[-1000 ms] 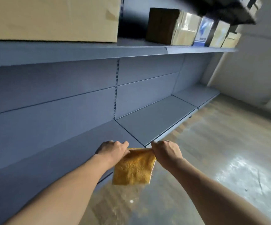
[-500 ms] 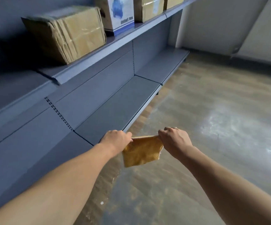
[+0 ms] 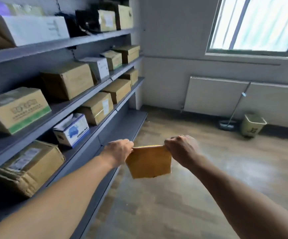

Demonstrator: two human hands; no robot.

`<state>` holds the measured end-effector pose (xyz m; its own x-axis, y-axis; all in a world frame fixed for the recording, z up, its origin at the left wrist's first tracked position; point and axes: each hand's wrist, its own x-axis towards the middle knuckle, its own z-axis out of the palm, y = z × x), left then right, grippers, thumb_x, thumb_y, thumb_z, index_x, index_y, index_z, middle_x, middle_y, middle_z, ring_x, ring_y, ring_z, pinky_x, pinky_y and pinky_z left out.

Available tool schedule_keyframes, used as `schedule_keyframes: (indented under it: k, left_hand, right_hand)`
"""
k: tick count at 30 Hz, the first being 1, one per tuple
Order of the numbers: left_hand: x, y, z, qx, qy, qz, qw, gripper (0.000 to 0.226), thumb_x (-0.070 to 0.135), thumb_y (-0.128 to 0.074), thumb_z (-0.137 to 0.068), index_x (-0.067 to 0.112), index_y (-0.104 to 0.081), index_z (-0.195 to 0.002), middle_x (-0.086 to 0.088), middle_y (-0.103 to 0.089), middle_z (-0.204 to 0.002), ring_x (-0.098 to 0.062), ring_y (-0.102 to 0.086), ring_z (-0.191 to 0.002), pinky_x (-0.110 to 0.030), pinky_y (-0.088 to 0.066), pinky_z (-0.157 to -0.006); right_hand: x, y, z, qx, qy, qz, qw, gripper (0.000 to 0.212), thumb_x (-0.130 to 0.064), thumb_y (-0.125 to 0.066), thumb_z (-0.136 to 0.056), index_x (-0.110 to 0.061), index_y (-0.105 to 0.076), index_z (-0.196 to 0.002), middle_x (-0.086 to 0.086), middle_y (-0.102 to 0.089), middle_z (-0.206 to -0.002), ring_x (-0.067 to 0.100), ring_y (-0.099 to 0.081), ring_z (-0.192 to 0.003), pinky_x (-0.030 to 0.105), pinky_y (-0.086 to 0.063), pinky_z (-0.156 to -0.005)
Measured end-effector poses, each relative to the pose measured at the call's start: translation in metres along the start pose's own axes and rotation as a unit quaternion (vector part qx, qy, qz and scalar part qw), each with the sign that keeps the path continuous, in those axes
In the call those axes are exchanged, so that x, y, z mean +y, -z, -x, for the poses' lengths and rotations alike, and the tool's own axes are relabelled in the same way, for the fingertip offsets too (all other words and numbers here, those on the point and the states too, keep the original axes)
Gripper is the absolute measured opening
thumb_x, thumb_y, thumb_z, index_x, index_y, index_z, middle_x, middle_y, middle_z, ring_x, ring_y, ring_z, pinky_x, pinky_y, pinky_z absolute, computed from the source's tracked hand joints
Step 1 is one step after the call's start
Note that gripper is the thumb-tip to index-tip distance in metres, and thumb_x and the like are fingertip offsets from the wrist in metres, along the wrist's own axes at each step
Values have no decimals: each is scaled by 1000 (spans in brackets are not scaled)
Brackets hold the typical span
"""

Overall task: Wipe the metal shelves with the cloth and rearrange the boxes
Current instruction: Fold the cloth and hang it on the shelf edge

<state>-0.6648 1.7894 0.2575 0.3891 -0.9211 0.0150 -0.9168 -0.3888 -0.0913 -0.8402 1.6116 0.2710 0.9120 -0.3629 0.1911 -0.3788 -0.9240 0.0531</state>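
head view: left hand (image 3: 118, 150) and right hand (image 3: 181, 149) each pinch, with curled fingers, an upper corner of the yellow cloth (image 3: 149, 161), which hangs at lower centre of the frame. grey metal shelves (image 3: 91, 93) at left carry cardboard boxes (image 3: 67, 80); a mop (image 3: 233, 109), somewhat blurred, leans at right.

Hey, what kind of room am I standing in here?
Probably a storeroom: metal shelves along the left wall carry many cardboard boxes, and a mop and bin stand below the window.
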Motion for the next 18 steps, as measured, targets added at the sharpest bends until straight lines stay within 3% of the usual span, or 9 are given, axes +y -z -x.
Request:
schedule_keyframes:
  k: [3, 7, 10, 14, 18]
  left_hand:
    - [1, 68, -37, 68, -28, -29, 997, 29, 30, -33, -109, 14, -57, -107, -3, -64, -107, -20, -64, -92, -26, -38, -68]
    - [-7, 132, -87, 113, -51, -26, 992, 28, 31, -32, -109, 15, -56, -106, -5, -65, -104, -19, -57, -82, -29, -37, -68]
    - [-19, 158, -133, 147, -59, -10, 987, 22, 26, -36, -108, 16, -54, -98, -6, -65, -103, -29, -63, -94, -32, -34, -69]
    - [-38, 179, -211, 191, -76, 7, 979, 21, 14, -46, -103, 26, -43, -86, 2, -58, -87, -22, -64, -84, -27, -36, -67]
    - [-59, 200, -297, 224, -73, 59, 970, 21, 24, -49, -104, 29, -45, -85, 9, -50, -83, -15, -55, -77, -25, -35, -63]
  right_hand:
    - [37, 71, -24, 38, 1, 17, 999, 22, -33, -56, -100, -23, -73, -92, 1, -73, -93, 27, -70, -89, 29, -46, -71]
    - [83, 125, -58, 91, -26, 22, 995, 23, -38, -54, -101, -23, -70, -93, 0, -73, -97, 28, -69, -93, 32, -42, -70]
    - [113, 141, -89, 121, -31, 46, 991, 27, -43, -52, -101, -21, -66, -92, -1, -72, -96, 28, -68, -95, 31, -37, -68]
    - [157, 158, -146, 160, -34, 60, 985, 27, -45, -53, -102, -23, -67, -94, -1, -73, -95, 28, -68, -94, 30, -35, -67]
    - [202, 180, -226, 159, -31, 88, 983, 23, -42, -52, -102, -27, -69, -102, -3, -73, -101, 26, -68, -99, 30, -40, -70]
